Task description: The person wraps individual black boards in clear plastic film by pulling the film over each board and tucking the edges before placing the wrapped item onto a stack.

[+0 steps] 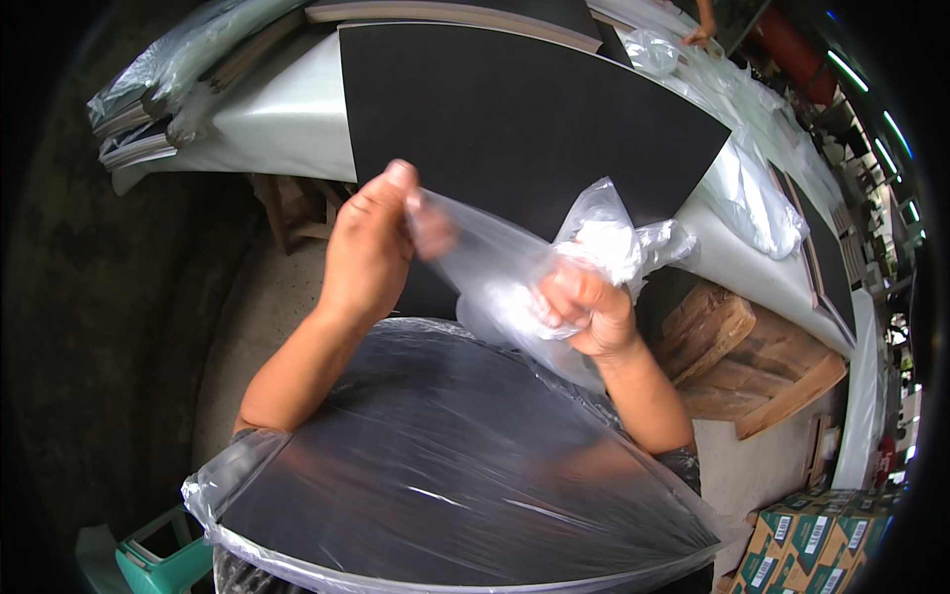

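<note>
head view: left hand (368, 247) pinches the clear plastic bag (495, 272) edge, right hand (584, 307) fists its bunched end, stretching it taut above the wrapped black board (445, 465).

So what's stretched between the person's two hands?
In the head view, a clear plastic bag spans from left hand to right hand.

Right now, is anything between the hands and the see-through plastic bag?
No. Both hands already grip the clear plastic bag: the left hand pinches one end, and the right hand holds the bunched end. Nothing shows between them. Below lies a black board wrapped in plastic.
</note>
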The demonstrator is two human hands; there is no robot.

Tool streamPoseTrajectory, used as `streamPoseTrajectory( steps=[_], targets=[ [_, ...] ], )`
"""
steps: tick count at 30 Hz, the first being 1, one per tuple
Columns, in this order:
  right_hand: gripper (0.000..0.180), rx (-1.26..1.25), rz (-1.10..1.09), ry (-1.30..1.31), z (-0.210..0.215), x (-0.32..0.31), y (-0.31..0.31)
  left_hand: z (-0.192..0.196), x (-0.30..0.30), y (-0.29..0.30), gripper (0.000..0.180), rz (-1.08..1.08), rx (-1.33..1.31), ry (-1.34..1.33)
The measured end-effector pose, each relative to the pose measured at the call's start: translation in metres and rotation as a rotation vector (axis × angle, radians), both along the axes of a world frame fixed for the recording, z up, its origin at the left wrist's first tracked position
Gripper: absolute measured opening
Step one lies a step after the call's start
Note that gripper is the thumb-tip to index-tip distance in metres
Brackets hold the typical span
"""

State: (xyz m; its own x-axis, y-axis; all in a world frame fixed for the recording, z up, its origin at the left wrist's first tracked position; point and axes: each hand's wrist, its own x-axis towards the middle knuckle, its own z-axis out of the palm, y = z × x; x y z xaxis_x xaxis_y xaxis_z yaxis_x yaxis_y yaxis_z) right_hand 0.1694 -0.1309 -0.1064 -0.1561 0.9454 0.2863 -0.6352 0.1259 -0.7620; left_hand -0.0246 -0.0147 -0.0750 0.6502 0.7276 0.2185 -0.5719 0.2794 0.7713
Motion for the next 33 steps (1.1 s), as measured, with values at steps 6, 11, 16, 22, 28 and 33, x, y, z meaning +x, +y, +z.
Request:
streamPoseTrajectory(
  steps=[6, 11, 16, 22, 28, 33],
  targets=[
    [0.014, -0.204, -0.202, 0.075, 0.054, 0.04, -0.018, -0.012, -0.008, -0.025, 0.026, -0.761, 0.993, 0.714],
    [0.014, -0.097, -0.363, -1.262, 0.063, 0.113, -0.055, 0.001, -0.019, 0.006, 0.029, -0.253, -0.131, 0.268],
    [0.037, 0.059, 0.116, 0.117, 0.048, 0.151, -0.068, -0.027, -0.024, 0.02, 0.035, -0.319, 0.716, 0.701],
    [0.036, -0.143, -0.432, -0.575, 0.022, 0.159, -0.103, -0.028, -0.026, 0.015, 0.031, -0.547, 0.318, 0.203],
    [0.036, -0.229, -0.338, -0.701, 0.03, 0.131, -0.104, -0.016, -0.036, 0.013, 0.026, -0.199, 0.209, -0.088],
    [0.031, -0.047, -0.509, -0.544, 0.014, 0.112, -0.096, -0.019, -0.032, 0.005, 0.027, 0.126, -0.191, 0.371]
  ],
)
